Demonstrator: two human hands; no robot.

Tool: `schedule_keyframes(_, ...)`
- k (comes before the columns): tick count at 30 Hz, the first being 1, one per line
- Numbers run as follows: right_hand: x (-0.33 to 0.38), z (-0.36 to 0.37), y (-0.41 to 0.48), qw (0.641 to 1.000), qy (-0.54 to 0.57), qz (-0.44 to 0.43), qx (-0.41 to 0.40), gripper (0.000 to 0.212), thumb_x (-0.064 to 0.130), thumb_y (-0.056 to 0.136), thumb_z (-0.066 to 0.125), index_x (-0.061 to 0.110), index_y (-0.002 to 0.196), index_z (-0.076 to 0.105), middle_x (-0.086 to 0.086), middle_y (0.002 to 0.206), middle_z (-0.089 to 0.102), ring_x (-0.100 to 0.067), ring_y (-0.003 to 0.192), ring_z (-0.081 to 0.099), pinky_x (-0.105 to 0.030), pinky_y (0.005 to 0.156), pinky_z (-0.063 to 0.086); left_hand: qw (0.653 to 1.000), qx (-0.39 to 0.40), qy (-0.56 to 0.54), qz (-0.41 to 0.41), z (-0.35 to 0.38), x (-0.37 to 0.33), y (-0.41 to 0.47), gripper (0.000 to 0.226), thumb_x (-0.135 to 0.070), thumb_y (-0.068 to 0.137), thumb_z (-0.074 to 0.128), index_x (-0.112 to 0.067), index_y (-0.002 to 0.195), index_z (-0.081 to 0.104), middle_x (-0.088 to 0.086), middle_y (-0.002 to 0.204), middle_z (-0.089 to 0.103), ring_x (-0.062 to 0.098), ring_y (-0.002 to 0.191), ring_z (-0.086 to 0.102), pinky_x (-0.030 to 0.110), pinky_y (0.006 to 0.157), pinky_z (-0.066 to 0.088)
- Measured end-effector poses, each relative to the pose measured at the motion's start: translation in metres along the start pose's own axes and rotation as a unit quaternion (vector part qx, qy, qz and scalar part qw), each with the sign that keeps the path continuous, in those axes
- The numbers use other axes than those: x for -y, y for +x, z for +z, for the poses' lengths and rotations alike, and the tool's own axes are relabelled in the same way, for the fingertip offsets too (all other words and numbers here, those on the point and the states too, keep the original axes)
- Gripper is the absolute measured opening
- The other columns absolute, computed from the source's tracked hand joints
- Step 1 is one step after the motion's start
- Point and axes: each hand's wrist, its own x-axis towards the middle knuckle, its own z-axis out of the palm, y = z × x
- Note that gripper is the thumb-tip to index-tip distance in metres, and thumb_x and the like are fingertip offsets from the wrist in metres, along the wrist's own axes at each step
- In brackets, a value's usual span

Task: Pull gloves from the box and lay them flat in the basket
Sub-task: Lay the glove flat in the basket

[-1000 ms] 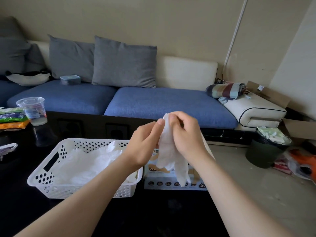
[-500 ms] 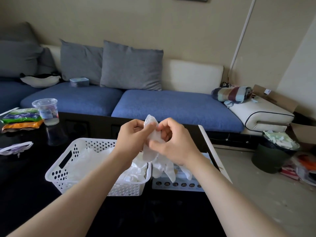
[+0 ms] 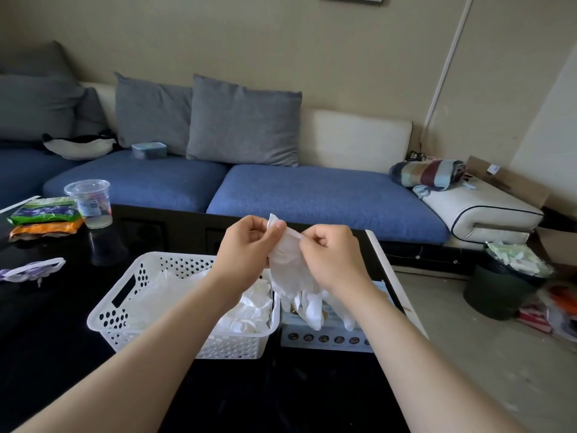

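Two pinches, left hand (image 3: pixel 246 248) and right hand (image 3: pixel 331 257), grip the cuff of one white glove (image 3: pixel 288 270) dangling over the box (image 3: pixel 327 339) beside the basket (image 3: pixel 103 320); best spread it taut, shift left, lower fingertips-first so it lands flat.

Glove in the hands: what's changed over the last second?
The glove has been spread from a bunched strip into a flatter sheet, hanging above the box. The left hand and right hand still pinch its cuff. The basket and box stayed put.
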Motion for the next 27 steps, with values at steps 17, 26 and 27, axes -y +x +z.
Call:
schedule_keyframes(17,-0.007,-0.013,0.005,0.961,0.216,0.148,0.09,0.043,0.026,0.079,0.048,0.022,0.102,0.084,-0.01,0.106,0.081,-0.039,0.112,0.072,-0.063,0.105,0.055,0.992,0.111,0.039,-0.046,-0.002,-0.005,-0.004,0.038,-0.04,0.098,0.069,-0.003,0.104,0.076,0.016,0.103,0.076,0.024,0.091,0.074,0.052,0.095,0.061)
schedule_keyframes(26,0.003,-0.017,-0.005,0.981,0.134,0.058,0.126,0.02,0.018,0.089,0.065,0.016,0.072,0.074,-0.004,0.073,0.067,-0.018,0.074,0.062,-0.034,0.072,0.049,1.0,-0.001,0.01,-0.012,-0.003,-0.002,0.001,0.04,-0.044,0.098,0.07,-0.005,0.09,0.074,0.005,0.079,0.072,0.014,0.073,0.065,0.049,0.077,0.06)
schedule_keyframes(27,0.003,-0.017,-0.007,0.981,0.131,0.056,0.131,0.022,0.015,0.089,0.065,0.016,0.069,0.074,-0.004,0.071,0.065,-0.018,0.072,0.061,-0.035,0.072,0.048,1.0,-0.019,0.022,-0.01,-0.003,-0.001,0.0,0.039,-0.046,0.098,0.07,-0.008,0.088,0.074,-0.001,0.073,0.069,0.01,0.068,0.062,0.041,0.068,0.056)
